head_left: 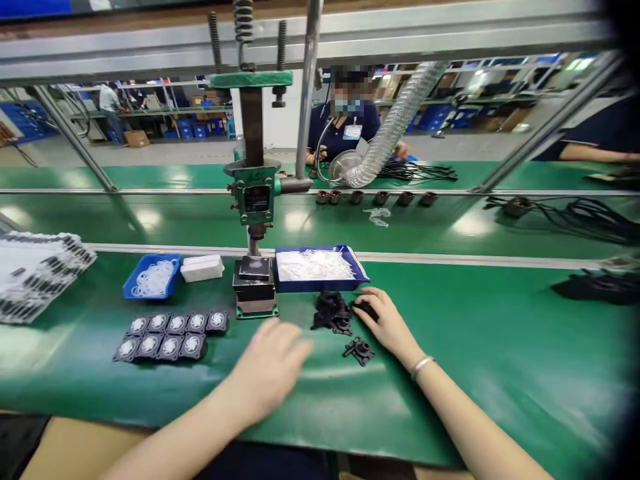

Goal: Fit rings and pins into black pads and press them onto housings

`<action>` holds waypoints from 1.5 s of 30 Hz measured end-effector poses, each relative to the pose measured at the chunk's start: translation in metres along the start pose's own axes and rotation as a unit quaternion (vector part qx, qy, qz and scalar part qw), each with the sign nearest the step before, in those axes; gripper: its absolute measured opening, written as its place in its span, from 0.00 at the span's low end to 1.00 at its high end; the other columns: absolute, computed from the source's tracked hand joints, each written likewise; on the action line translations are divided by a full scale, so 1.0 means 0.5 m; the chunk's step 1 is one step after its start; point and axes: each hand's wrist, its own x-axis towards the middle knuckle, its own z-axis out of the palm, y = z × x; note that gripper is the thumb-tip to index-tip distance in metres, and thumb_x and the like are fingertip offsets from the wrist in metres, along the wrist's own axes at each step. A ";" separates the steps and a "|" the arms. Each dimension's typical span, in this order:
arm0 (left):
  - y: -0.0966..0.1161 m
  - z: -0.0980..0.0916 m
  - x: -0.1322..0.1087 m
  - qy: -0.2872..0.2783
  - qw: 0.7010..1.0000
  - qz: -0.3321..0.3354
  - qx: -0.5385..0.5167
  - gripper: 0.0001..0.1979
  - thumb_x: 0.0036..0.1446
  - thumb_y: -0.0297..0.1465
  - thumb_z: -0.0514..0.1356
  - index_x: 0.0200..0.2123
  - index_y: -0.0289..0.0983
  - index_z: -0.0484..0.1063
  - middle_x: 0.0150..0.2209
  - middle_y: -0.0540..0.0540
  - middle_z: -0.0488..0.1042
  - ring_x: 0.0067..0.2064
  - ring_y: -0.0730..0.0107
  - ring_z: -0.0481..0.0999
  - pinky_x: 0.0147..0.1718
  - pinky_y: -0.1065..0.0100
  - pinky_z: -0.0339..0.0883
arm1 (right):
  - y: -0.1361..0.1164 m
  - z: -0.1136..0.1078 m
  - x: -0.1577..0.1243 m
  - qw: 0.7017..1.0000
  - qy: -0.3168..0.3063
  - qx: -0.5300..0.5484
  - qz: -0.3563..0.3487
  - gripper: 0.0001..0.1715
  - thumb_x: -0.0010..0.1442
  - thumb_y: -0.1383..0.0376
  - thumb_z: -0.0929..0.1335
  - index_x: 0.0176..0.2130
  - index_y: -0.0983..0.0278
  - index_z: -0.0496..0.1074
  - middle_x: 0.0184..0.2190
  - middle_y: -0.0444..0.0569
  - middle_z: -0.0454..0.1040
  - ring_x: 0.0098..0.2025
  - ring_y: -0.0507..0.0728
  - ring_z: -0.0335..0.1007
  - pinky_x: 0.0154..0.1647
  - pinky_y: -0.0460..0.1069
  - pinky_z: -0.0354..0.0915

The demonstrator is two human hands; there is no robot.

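My right hand [383,317] has its thumb and fingers closed around a black plastic part [369,309], which is mostly hidden by the fingers. Beside it lies a small pile of black plastic housings [333,312], and a single black housing [359,351] with a side spout rests nearer to me. My left hand [275,367] is over the mat in front of the press, smeared by motion, so its fingers are unclear. To its left, several black square units [170,345] with white bladed wheels are lined up in two rows.
A hand press [253,193] stands over a black block [254,283]. Behind the parts are a blue tray [323,287] of white pieces, a blue bin [175,283] of white rings and a white block [203,269]. A co-worker [345,127] sits across the bench, near a flexible duct [395,120].
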 end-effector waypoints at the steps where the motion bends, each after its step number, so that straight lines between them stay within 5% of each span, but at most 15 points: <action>1: -0.033 -0.026 -0.017 -0.001 0.998 -0.052 0.027 0.19 0.55 0.23 0.60 0.51 0.36 0.69 0.49 0.36 0.74 0.54 0.52 0.73 0.60 0.43 0.62 | -0.001 -0.006 -0.004 1.000 0.014 0.007 0.011 0.19 0.60 0.48 0.68 0.33 0.60 0.72 0.42 0.56 0.72 0.47 0.65 0.71 0.53 0.64 0.69; 5: -0.164 -0.078 -0.078 -0.050 0.986 -0.137 0.086 0.23 0.49 0.19 0.64 0.50 0.37 0.70 0.47 0.37 0.77 0.55 0.46 0.75 0.62 0.34 0.54 | -0.056 -0.022 -0.025 0.991 0.117 0.021 0.061 0.20 0.65 0.47 0.63 0.39 0.61 0.69 0.46 0.57 0.72 0.44 0.62 0.73 0.43 0.60 0.75; 8: -0.204 -0.070 -0.095 -0.100 0.985 -0.127 0.066 0.20 0.53 0.16 0.60 0.48 0.38 0.70 0.41 0.42 0.79 0.46 0.56 0.80 0.62 0.41 0.59 | -0.142 -0.001 -0.052 0.992 0.077 0.077 0.060 0.18 0.65 0.51 0.66 0.49 0.59 0.68 0.51 0.55 0.73 0.52 0.60 0.72 0.53 0.59 0.72; 10: -0.193 -0.058 -0.093 -0.113 0.986 -0.119 0.027 0.20 0.54 0.18 0.62 0.50 0.37 0.70 0.44 0.41 0.78 0.47 0.55 0.80 0.58 0.46 0.66 | -0.200 0.034 -0.077 0.980 -0.043 0.178 0.076 0.17 0.66 0.53 0.66 0.51 0.58 0.66 0.48 0.52 0.76 0.48 0.58 0.76 0.51 0.56 0.73; 12: -0.166 -0.044 -0.090 -0.108 0.987 -0.115 -0.033 0.23 0.54 0.23 0.65 0.53 0.38 0.68 0.49 0.39 0.77 0.51 0.53 0.78 0.54 0.50 0.70 | -0.241 0.078 -0.105 0.950 -0.152 0.252 0.106 0.14 0.67 0.53 0.65 0.46 0.60 0.67 0.39 0.49 0.78 0.35 0.56 0.78 0.39 0.53 0.76; 14: -0.134 -0.027 -0.091 -0.087 0.983 -0.121 -0.108 0.25 0.56 0.27 0.66 0.56 0.39 0.66 0.52 0.39 0.75 0.54 0.54 0.76 0.53 0.53 0.72 | -0.261 0.119 -0.126 0.939 -0.191 0.256 0.124 0.15 0.67 0.52 0.65 0.39 0.61 0.68 0.30 0.45 0.76 0.24 0.53 0.74 0.27 0.49 0.73; 17: -0.094 0.002 -0.108 -0.032 0.963 -0.161 -0.215 0.24 0.58 0.30 0.65 0.57 0.42 0.66 0.52 0.42 0.74 0.54 0.58 0.75 0.53 0.57 0.72 | -0.267 0.144 -0.139 0.956 -0.164 0.208 0.125 0.16 0.66 0.53 0.65 0.34 0.62 0.69 0.30 0.46 0.73 0.24 0.53 0.70 0.26 0.49 0.70; 21: -0.067 0.039 -0.139 0.007 0.913 -0.230 -0.336 0.22 0.59 0.32 0.64 0.56 0.44 0.67 0.53 0.42 0.73 0.55 0.59 0.75 0.53 0.57 0.74 | -0.274 0.120 -0.135 0.975 -0.124 0.155 0.101 0.11 0.66 0.58 0.65 0.36 0.62 0.70 0.39 0.52 0.71 0.42 0.59 0.70 0.45 0.54 0.70; 24: -0.055 0.059 -0.152 0.017 0.856 -0.286 -0.430 0.25 0.58 0.32 0.64 0.58 0.44 0.63 0.53 0.43 0.73 0.55 0.61 0.75 0.54 0.57 0.73 | -0.275 0.105 -0.137 0.976 -0.155 0.136 0.065 0.11 0.67 0.59 0.66 0.46 0.61 0.71 0.45 0.54 0.70 0.43 0.58 0.69 0.42 0.53 0.70; 27: -0.046 0.071 -0.153 0.023 0.820 -0.307 -0.482 0.28 0.57 0.30 0.66 0.59 0.45 0.61 0.51 0.45 0.75 0.53 0.63 0.76 0.57 0.56 0.70 | -0.262 0.113 -0.140 0.974 -0.192 0.116 0.010 0.11 0.65 0.60 0.68 0.48 0.60 0.73 0.48 0.54 0.69 0.49 0.60 0.68 0.50 0.56 0.68; 34: -0.041 0.076 -0.158 0.037 0.807 -0.303 -0.506 0.34 0.55 0.27 0.68 0.61 0.47 0.59 0.49 0.47 0.74 0.54 0.63 0.75 0.58 0.57 0.68 | -0.296 0.116 -0.114 0.982 -0.142 0.124 0.001 0.08 0.61 0.59 0.73 0.36 0.60 0.73 0.44 0.52 0.70 0.49 0.61 0.68 0.52 0.58 0.66; 39: -0.046 0.084 -0.163 0.042 0.816 -0.286 -0.501 0.34 0.55 0.27 0.67 0.62 0.46 0.58 0.49 0.46 0.73 0.52 0.61 0.77 0.55 0.57 0.70 | -0.377 0.126 -0.103 0.965 -0.168 0.191 -0.068 0.08 0.60 0.63 0.73 0.39 0.59 0.71 0.45 0.49 0.71 0.51 0.59 0.66 0.52 0.56 0.65; 45: -0.048 0.085 -0.160 0.041 0.834 -0.276 -0.476 0.32 0.56 0.29 0.66 0.62 0.45 0.59 0.50 0.43 0.73 0.52 0.59 0.77 0.55 0.55 0.71 | -0.384 0.155 -0.100 0.958 -0.191 0.186 -0.104 0.09 0.62 0.63 0.72 0.42 0.59 0.70 0.44 0.49 0.71 0.51 0.59 0.66 0.52 0.57 0.66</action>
